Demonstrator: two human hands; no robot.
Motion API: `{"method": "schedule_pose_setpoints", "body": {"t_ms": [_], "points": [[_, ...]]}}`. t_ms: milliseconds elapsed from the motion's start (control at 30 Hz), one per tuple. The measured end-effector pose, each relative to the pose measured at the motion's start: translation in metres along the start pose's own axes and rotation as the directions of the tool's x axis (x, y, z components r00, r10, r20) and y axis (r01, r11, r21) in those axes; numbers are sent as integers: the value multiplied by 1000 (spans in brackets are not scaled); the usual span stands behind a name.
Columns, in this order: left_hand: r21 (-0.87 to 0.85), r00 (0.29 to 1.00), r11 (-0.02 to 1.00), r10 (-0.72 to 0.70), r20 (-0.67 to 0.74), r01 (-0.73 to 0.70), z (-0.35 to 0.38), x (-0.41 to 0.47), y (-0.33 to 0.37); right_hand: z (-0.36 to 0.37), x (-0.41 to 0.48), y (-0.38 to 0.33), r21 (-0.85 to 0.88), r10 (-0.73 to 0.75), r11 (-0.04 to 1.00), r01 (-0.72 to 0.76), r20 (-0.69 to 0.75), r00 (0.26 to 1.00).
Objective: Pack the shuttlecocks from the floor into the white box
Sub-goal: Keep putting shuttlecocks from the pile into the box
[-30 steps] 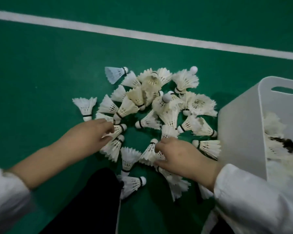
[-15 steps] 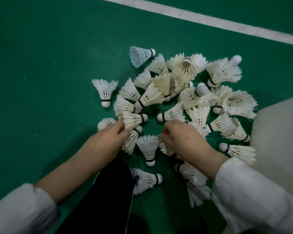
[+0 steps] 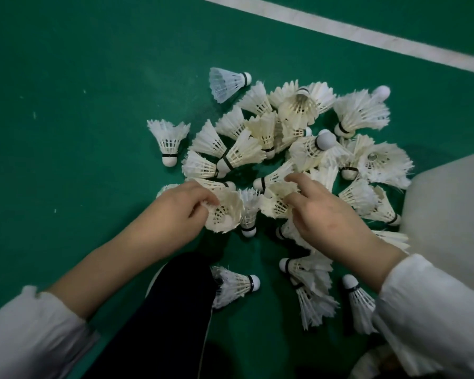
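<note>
I see both forearms coming up from the lower corners of the frame and meeting near the centre, each bare from a pushed-back white sleeve to the wrist. My left hand (image 3: 179, 212), just left of centre, is palm-down with the fingers curled and pinched together at the tips. My right hand (image 3: 326, 212), just right of centre, is also palm-down, its forefinger stretched toward the upper left and its thumb tucked under, the two hands close but apart.

shuttlecocks (image 3: 298, 149): about 30 | hands: 2 | white box (image 3: 449, 203): 1
</note>
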State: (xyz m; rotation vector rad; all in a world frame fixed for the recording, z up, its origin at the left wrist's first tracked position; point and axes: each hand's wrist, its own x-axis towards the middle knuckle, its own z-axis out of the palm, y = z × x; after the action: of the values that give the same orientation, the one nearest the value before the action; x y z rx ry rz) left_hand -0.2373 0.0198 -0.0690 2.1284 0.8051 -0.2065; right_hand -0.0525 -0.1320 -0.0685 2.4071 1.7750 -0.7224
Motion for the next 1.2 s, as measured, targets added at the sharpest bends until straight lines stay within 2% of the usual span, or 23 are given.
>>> {"method": "schedule_pose_setpoints", "body": {"t_ms": [100,167,300,400,500,633,800,933,1067,1200], "points": [[-6,996,999,43,79,-42,-5,-11,-6,-4,-1,4,-43,-20,999,17,-61,998],[19,996,996,81,40,-82,-3,-15,-10,-4,-2,8,-15,-29,999,28,-82,996],[102,973,974,212,-92,-203,6,-18,-12,-10,-8,4,168,34,986,-6,-165,986],[118,948,948,306,-85,-296,11,-15,-5,-16,-11,0,310,147,947,-85,-181,972],[-41,970,970,238,-41,-240,13,-13,5,-20,-11,-1,426,210,896,-120,-170,963],[-105,997,991,78,-26,-80,19,-7,17,-20,-9,0,453,243,878,-156,-141,960],[169,999,986,-5,48,-3,35,17,16,-19,-8,1,464,249,871,-163,-131,960],[251,991,965,-98,92,72,44,34,16,-18,-8,4,474,241,868,-151,-134,961],[378,999,925,-36,37,20,42,33,19,-17,-9,5,450,205,885,-118,-149,967],[374,993,924,102,-52,-75,13,18,35,-26,-16,1,408,159,911,-55,-225,961]]}}
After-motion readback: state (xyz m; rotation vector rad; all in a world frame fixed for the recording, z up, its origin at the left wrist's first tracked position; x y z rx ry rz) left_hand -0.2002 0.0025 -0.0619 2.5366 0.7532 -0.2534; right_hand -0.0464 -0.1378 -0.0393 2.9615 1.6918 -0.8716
